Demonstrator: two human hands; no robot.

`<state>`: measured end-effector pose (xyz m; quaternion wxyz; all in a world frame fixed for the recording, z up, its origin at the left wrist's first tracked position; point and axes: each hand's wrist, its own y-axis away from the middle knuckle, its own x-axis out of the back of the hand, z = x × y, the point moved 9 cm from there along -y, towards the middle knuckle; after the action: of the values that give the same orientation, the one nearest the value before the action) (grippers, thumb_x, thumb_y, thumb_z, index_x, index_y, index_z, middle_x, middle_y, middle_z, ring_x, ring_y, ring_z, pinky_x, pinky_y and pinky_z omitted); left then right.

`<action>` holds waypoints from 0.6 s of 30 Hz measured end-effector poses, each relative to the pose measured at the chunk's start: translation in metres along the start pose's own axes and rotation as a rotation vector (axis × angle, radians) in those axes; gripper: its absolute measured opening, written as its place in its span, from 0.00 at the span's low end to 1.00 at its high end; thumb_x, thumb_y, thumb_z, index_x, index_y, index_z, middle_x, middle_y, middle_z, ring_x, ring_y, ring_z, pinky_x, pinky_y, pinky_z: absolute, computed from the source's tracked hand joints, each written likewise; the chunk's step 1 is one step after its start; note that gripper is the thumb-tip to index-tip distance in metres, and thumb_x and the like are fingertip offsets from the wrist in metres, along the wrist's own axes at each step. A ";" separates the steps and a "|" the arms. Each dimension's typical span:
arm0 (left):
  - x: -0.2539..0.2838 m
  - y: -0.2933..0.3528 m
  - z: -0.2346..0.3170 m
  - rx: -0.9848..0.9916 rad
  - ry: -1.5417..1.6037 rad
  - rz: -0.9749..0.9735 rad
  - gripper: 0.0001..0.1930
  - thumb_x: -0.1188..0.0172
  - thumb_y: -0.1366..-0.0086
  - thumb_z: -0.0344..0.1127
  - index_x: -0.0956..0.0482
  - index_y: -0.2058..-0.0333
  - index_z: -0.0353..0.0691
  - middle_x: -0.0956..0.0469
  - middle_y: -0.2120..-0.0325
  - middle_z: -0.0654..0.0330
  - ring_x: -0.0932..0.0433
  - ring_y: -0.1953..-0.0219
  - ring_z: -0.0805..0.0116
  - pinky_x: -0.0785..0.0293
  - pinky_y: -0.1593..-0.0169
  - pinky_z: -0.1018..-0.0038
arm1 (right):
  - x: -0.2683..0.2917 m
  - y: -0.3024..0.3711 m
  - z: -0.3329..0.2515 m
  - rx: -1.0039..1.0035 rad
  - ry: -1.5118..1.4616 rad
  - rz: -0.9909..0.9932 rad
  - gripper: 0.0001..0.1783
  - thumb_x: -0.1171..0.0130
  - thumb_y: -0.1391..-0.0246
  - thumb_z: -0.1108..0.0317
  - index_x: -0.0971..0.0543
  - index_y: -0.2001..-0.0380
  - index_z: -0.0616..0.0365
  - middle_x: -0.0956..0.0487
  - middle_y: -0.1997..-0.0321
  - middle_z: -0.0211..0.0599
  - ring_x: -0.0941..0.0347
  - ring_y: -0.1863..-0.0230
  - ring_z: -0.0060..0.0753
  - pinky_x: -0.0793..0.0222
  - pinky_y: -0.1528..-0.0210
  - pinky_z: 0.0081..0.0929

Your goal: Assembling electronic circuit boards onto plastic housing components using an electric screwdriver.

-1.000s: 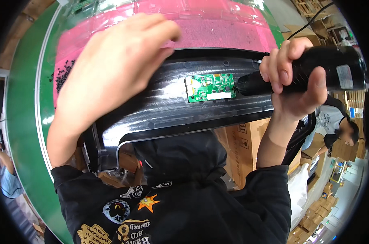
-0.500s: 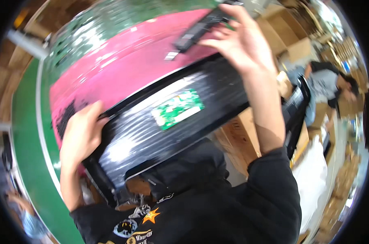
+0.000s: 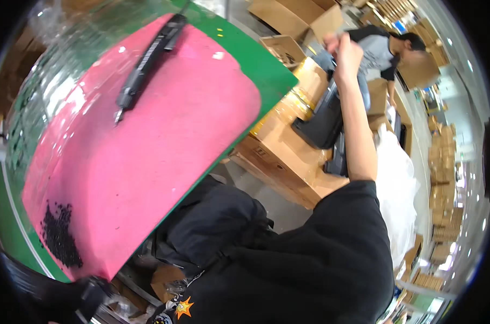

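Observation:
My right arm reaches out to the far right, over cartons that hold black plastic housings. My right hand is closed at the end of it, and whatever its fingers may hold is hidden. My left hand is out of view. A black plastic panel, partly cut off, shows at the lower left corner beside the table. On the pink mat lies a black electric screwdriver, its bit toward me. A heap of small black screws is at the mat's near left.
The green table edge borders a cardboard carton. Clear plastic film lies along the table's far left. A co-worker is beyond my right hand. White plastic sheeting hangs right of my arm; stacked cartons stand farther right.
The screwdriver has left my right hand and lies on the mat. My right arm has swung out to the right. The panel has moved from the middle to the lower left; its green circuit board is out of view.

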<state>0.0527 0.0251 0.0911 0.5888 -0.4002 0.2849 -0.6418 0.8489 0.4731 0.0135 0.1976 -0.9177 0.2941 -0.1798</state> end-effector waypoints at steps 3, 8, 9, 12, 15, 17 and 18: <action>0.081 0.019 -0.139 0.721 0.519 0.104 0.17 0.40 0.37 0.30 0.21 0.52 0.26 0.23 0.48 0.48 0.25 0.45 0.54 0.30 0.38 0.61 | 0.034 -0.009 0.138 -0.039 0.626 -0.021 0.23 0.44 0.40 0.49 0.13 0.73 0.58 0.15 0.74 0.40 0.21 0.70 0.33 0.27 0.61 0.33; 0.094 0.035 -0.131 0.983 0.630 0.116 0.11 0.36 0.43 0.29 0.20 0.61 0.33 0.17 0.63 0.56 0.18 0.62 0.64 0.21 0.53 0.70 | 0.074 0.059 0.273 -0.541 1.234 -0.026 0.49 0.34 0.57 0.31 0.26 0.47 0.64 0.22 0.47 0.54 0.23 0.45 0.50 0.23 0.48 0.48; 0.091 0.027 -0.135 1.005 0.658 0.081 0.09 0.37 0.42 0.30 0.21 0.63 0.34 0.16 0.65 0.56 0.17 0.65 0.62 0.20 0.55 0.69 | 0.097 0.088 0.281 -0.634 1.372 0.030 0.57 0.31 0.64 0.28 0.30 0.43 0.66 0.26 0.41 0.54 0.26 0.42 0.52 0.23 0.48 0.49; 0.049 0.029 -0.155 1.047 0.890 -0.009 0.08 0.41 0.37 0.32 0.20 0.62 0.34 0.15 0.62 0.55 0.17 0.61 0.62 0.22 0.51 0.66 | 0.182 0.120 0.334 -0.746 1.509 -0.132 0.52 0.37 0.56 0.28 0.28 0.41 0.63 0.27 0.38 0.50 0.30 0.38 0.59 0.31 0.40 0.54; 0.051 0.034 -0.204 1.101 1.081 0.149 0.13 0.42 0.33 0.32 0.25 0.53 0.34 0.20 0.53 0.52 0.21 0.50 0.57 0.23 0.46 0.58 | 0.146 0.147 0.237 -0.719 1.470 -0.128 0.42 0.41 0.49 0.37 0.27 0.43 0.64 0.25 0.40 0.56 0.28 0.39 0.59 0.29 0.41 0.52; 0.044 0.034 -0.221 1.087 0.984 0.188 0.15 0.42 0.33 0.33 0.27 0.50 0.34 0.21 0.51 0.51 0.23 0.47 0.55 0.24 0.43 0.56 | 0.165 0.138 0.270 -0.656 1.320 -0.261 0.31 0.46 0.45 0.51 0.23 0.48 0.67 0.22 0.46 0.62 0.24 0.45 0.61 0.27 0.44 0.52; 0.043 0.033 -0.227 1.061 0.957 0.208 0.15 0.42 0.32 0.34 0.27 0.50 0.34 0.21 0.51 0.51 0.23 0.47 0.54 0.24 0.42 0.56 | 0.162 0.134 0.268 -0.650 1.323 -0.267 0.31 0.46 0.45 0.51 0.23 0.48 0.67 0.22 0.46 0.62 0.24 0.45 0.61 0.27 0.44 0.52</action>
<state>-0.1223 -0.0461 -0.0465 0.5724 0.2937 0.1982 -0.7394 1.0289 0.3428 -0.2447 -0.3250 -0.6581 0.2758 -0.6206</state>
